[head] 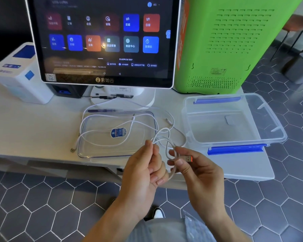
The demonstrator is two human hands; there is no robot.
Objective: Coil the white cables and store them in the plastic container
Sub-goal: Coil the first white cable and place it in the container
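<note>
A white cable (166, 142) hangs in loose loops between my two hands, just off the table's front edge. My left hand (145, 170) pinches the loops near the top. My right hand (198, 170) grips the same cable by its USB plug (188, 158), which sticks out to the right. A second white cable (112, 126) lies spread across the clear container lid (87, 151) on the table, its USB end (73, 149) off the lid's left corner. The clear plastic container (276, 135) with blue latches stands open to the right, nothing inside.
A large touchscreen terminal (105, 39) stands behind the lid on a white base. A white and blue device (19, 79) sits at the left, a green cabinet (231, 42) at the back right. The white table (33, 123) ends near my hands; grey hexagon floor tiles lie below.
</note>
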